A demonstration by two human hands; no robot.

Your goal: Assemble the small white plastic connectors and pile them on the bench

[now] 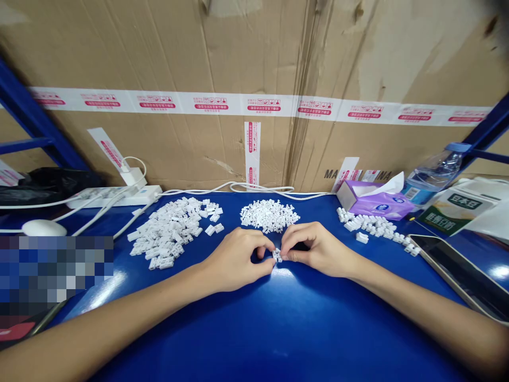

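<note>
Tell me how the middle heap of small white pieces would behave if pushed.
The heap would probably scatter, as its pieces lie loosely piled. Each piece looks tiny, so likely light. They may slide easily across the table, whose blue surface shines.

"What backs the desk (278, 339)?"

"Cardboard (159, 53), crossed by white tape (234, 104) printed in red, with a blue frame (40, 124) in front at both sides."

"And at left?"

"A black bag (59, 178) lies beside a white power strip (119, 196); cords (136, 216) trail from it, some along the cardboard's foot."

"At right?"

"A purple tissue pack (392, 206), one sheet raised, sits beside a blue-capped bottle (435, 167). A green-and-white box (457, 209) stands near, and a dark-screened device (465, 276) lies flat."
</note>
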